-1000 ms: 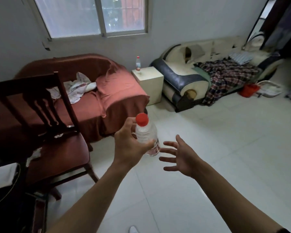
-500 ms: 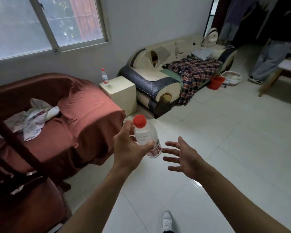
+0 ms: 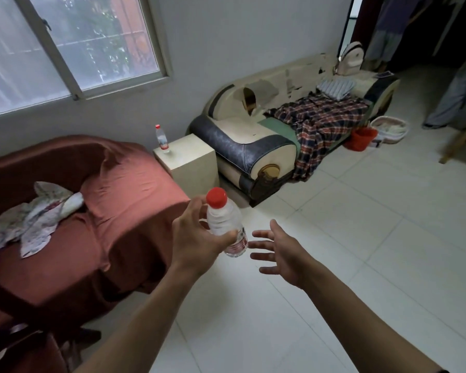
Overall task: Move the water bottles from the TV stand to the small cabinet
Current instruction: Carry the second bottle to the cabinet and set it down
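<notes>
While a red-capped water bottle [image 3: 225, 224] is held in the left hand [image 3: 197, 242], with the fingers and thumb curled round its clear body, the small cabinet [image 3: 190, 157] is seen farther off, beyond the grip and slightly to the left of it. The bottle is carried almost upright, its long axis leaning a little so that the cap is tipped toward the left and the base toward the right. Just to the right of it, the right hand [image 3: 279, 250] is held with fingers spread and relaxed, apart from the bottle and gripping nothing. A second bottle [image 3: 162, 138] is already stood upright on the far left corner of the cabinet top, so the near and right part of that top is judged to be the free landing place. The cabinet is wedged between a sofa draped in a rust-red cover [image 3: 113, 208] on the left and a worn cream and dark sofa [image 3: 253, 146] on the right. Since the left hand is both loaded and on the cabinet's side, a forward carry by that hand is judged the likely step, with the bottle kept vertical for setting down.
</notes>
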`<state>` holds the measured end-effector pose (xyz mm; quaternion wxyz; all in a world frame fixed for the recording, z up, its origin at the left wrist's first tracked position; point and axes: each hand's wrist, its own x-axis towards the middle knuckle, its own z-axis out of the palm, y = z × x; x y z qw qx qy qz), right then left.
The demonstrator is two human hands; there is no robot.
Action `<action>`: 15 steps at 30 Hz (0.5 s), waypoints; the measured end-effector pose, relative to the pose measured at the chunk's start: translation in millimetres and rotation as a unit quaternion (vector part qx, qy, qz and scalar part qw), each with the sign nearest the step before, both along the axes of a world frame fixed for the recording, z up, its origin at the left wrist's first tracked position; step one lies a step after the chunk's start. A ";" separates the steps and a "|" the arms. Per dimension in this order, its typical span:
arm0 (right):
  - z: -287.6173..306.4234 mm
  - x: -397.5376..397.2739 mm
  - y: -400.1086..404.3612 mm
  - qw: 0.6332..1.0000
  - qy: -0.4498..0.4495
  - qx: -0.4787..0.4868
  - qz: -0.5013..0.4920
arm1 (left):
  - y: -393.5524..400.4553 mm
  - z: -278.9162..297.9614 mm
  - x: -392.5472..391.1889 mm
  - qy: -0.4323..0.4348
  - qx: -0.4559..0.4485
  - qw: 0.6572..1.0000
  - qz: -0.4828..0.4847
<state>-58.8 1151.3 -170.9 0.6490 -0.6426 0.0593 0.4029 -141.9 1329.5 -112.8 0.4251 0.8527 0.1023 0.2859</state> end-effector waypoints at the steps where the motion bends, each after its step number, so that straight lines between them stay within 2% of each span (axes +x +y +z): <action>1: 0.6 11.1 3.3 1.000 0.001 -0.003 0.003 | 3.7 -0.1 10.9 0.002 -0.008 1.000 0.003; 6: -5.7 62.5 25.3 1.000 0.010 -0.012 0.006 | 25.7 -9.9 63.2 0.018 -0.055 0.998 0.011; 15: -17.0 158.3 104.1 0.999 0.002 -0.052 -0.017 | 99.5 -24.9 165.7 0.024 -0.079 0.997 -0.007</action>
